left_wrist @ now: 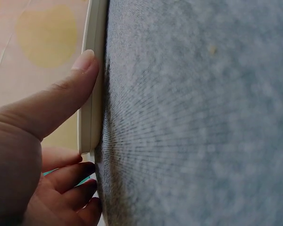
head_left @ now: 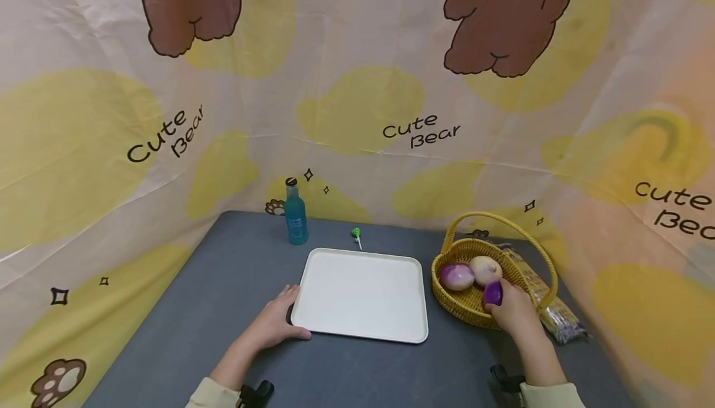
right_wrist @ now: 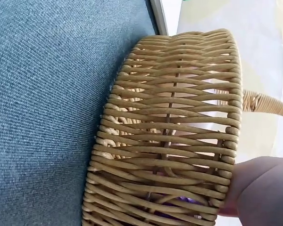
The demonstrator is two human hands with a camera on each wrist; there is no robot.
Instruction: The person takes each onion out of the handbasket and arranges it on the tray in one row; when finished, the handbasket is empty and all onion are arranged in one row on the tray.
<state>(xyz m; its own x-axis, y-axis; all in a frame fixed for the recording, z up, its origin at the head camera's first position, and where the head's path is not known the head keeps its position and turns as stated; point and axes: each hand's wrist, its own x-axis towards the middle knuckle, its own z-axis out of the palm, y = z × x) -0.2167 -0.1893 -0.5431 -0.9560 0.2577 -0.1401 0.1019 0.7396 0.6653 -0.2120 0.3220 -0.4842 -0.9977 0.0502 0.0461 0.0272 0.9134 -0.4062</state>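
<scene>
Left hand [head_left: 275, 321]: loosely spread; the near left corner of the white tray [head_left: 360, 296] is touched by it.
Right hand [head_left: 516, 310]: fingers curled; a purple item [head_left: 493, 294] is gripped inside the wicker basket [head_left: 463, 314].
Basket contents: a purple-and-white bulb [head_left: 457, 277] and a white bulb [head_left: 485, 269] are also held.

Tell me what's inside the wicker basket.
A purplish onion, a pale onion and a purple item gripped by the right hand. What lies beneath them in the basket is covered.
</scene>
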